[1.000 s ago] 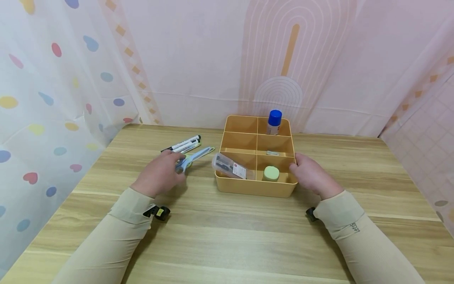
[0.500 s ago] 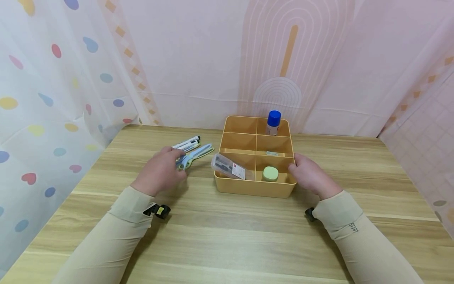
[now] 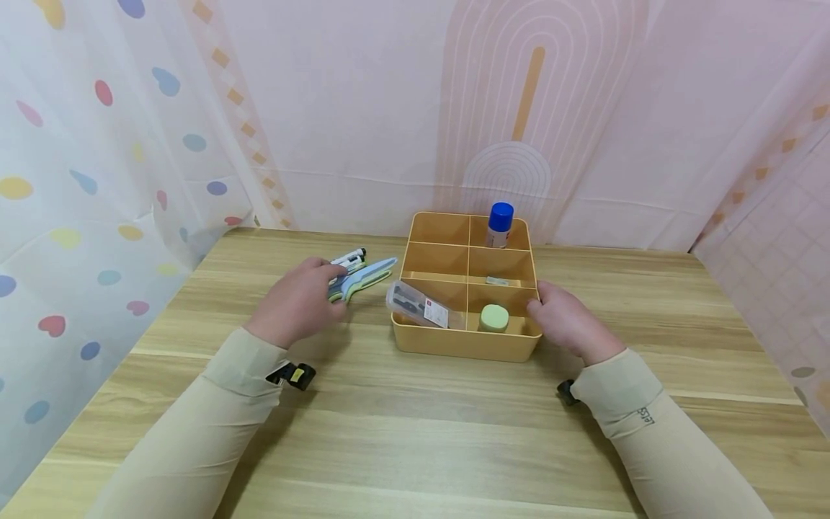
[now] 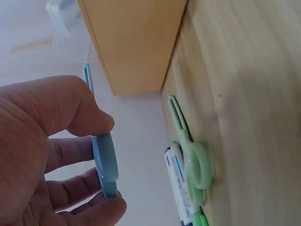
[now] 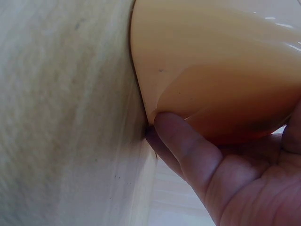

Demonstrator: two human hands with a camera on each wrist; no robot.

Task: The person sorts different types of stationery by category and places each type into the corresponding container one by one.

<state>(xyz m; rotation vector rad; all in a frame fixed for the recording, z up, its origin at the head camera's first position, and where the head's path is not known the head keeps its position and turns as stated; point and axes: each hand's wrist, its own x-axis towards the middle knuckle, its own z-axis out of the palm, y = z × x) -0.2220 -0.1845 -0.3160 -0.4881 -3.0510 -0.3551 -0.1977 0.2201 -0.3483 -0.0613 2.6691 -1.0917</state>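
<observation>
Blue scissors [image 3: 375, 272] are pinched between the thumb and fingers of my left hand [image 3: 295, 303]. The left wrist view shows those blue scissors [image 4: 107, 160] lifted off the table. Below them, green scissors [image 4: 198, 162] lie on the wood beside markers [image 4: 175, 186]. My right hand [image 3: 573, 321] holds the right side of a tan divided organizer box [image 3: 463, 344], thumb at the rim. Against the box's outer wall [image 5: 202, 61], fingertips [image 5: 171, 125] press low down in the right wrist view.
The box holds a clear plastic case [image 3: 415, 304] leaning over its left edge, a pale green lidded item [image 3: 495, 318], a blue-capped bottle [image 3: 501, 222] and a small clear piece [image 3: 497, 280]. A patterned curtain [image 3: 363, 130] hangs behind the table [image 3: 415, 440].
My left hand has taken hold of the blue scissors and raised them slightly, away from the green pair. The right hand and box stay in place.
</observation>
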